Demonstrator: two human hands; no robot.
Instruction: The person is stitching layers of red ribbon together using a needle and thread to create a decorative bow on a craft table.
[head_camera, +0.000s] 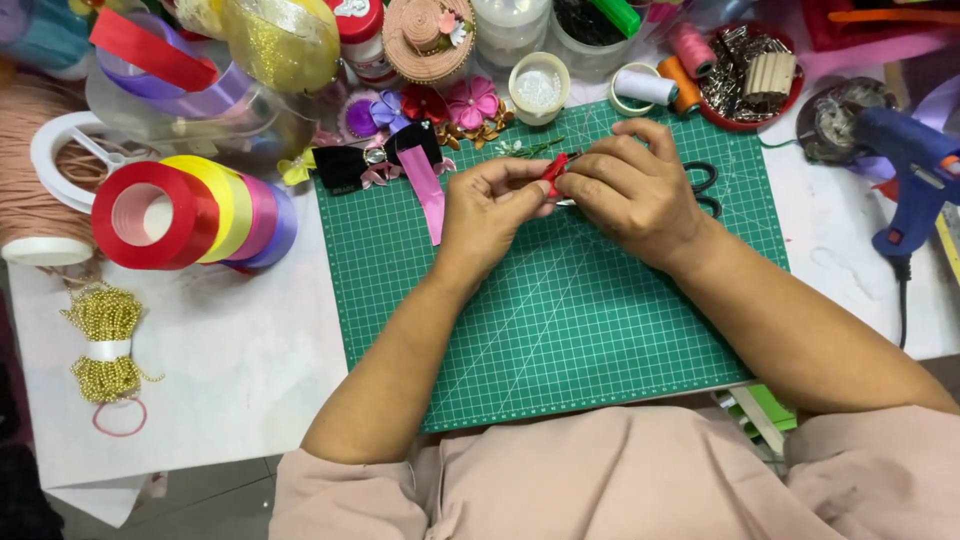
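Head view first, nearest us: our forearms reach out over the green mat (560, 320), which lies on the white desk (230, 350). At the far middle of the mat our hands meet. Our left hand (490, 210) and right hand (630, 190) both pinch a small red piece (556, 170), fingers closed narrow on it; it looks like a scrap of ribbon or a petal, though we cannot tell which.

We judge it very light, soft and limp, likely a bit slick, easy to crease or drop. It wants a fingertip pinch near its edge or fold, gentle, with the second hand steadying close by.

Just left of the hands a pink ribbon (428, 190) trails over the mat. Black scissors (703, 185) lie right beside the right hand. Further left stands a row of ribbon rolls (190, 212), with gold beads (103, 340) nearer us. At the far right rests a blue glue gun (915, 165); beyond the mat lie fabric flowers (450, 100).
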